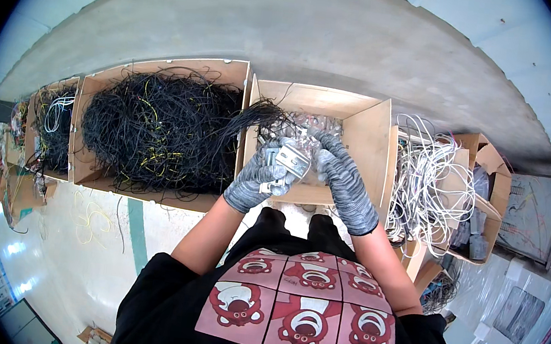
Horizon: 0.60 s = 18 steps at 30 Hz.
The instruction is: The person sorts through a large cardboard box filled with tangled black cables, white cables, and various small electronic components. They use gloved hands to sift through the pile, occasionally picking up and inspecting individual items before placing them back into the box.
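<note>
My left hand (258, 178), in a grey knit glove, is closed around a small silvery metal part (292, 162) with a curved, plate-like face and slots. My right hand (346, 180), gloved the same way, is beside it with its fingers bent together near the part's upper edge. What those fingers pinch, if anything, is too small to make out. Both hands are over a plywood box (368, 142) with a heap of small clear and greyish pieces (328, 125) at its bottom. A bundle of black cables (254, 116) hangs over the box's left wall, close to my left hand.
Left of the box stands a larger wooden bin (150, 195) heaped with tangled black cables (158, 125), some yellow. White cables (427, 182) spill from a box on the right. Beyond them is an open cardboard carton (493, 173). A grey wall (318, 34) runs behind the bins.
</note>
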Motion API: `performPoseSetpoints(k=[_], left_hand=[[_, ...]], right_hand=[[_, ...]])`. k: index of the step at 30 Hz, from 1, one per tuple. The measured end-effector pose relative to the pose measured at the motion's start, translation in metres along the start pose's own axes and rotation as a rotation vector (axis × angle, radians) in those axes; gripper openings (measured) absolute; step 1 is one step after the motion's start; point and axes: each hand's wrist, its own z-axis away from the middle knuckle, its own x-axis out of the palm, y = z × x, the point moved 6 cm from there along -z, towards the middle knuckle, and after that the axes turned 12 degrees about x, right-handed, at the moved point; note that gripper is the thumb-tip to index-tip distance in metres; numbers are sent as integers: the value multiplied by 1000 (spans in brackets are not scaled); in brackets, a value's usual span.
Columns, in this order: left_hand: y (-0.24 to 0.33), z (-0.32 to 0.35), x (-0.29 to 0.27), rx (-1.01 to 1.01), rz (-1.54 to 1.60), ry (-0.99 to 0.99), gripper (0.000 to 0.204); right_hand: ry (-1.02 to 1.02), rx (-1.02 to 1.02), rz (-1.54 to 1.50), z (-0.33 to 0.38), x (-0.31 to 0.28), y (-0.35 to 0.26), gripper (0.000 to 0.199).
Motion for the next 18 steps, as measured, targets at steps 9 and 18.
performPoseSetpoints(k=[9,18], left_hand=[[4,0,26,2,-39,-81,67],[-8,-13,11,79,-105,-77,53]], right_hand=[[169,-103,270,15,17,-26,51],[117,-102,69,17,22,-6,43]])
